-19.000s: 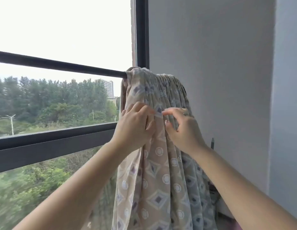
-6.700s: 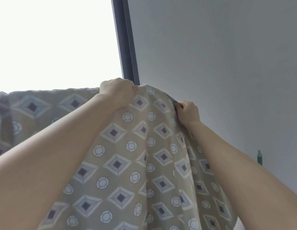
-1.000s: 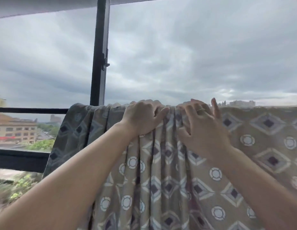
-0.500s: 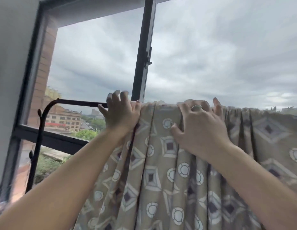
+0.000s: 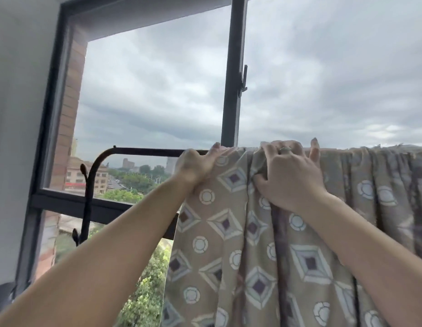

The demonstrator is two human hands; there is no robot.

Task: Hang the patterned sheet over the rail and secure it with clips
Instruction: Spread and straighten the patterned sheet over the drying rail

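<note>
The patterned sheet (image 5: 264, 232) is hanging over the dark rail (image 5: 146, 152) in front of the window frame (image 5: 231, 79), falling in loose folds from the top edge down past the bottom of the view and running off to the right. Its left edge is lying just right of the bare stretch of rail, which is curving down at its far left end into an upright post. The person's left hand (image 5: 195, 165) is gripping that left top corner of the sheet: the fingers (image 5: 218, 149) are lying close together, stretched forward over the fold where the cloth is crossing the rail, with the thumb side pressing cloth beneath; whether the fingertips are curling behind the rail cannot be told. The right hand (image 5: 287, 175) is sitting just beside it, a bunched fold of cloth between the two. Its fingers are bending over the top edge and pressing the gathered cloth, the thumb is pinching a pleat from below, and the little finger (image 5: 315, 149) is sticking up apart from the others. A ring (image 5: 285, 149) is showing on one finger. Both forearms are reaching up from the lower corners.
</note>
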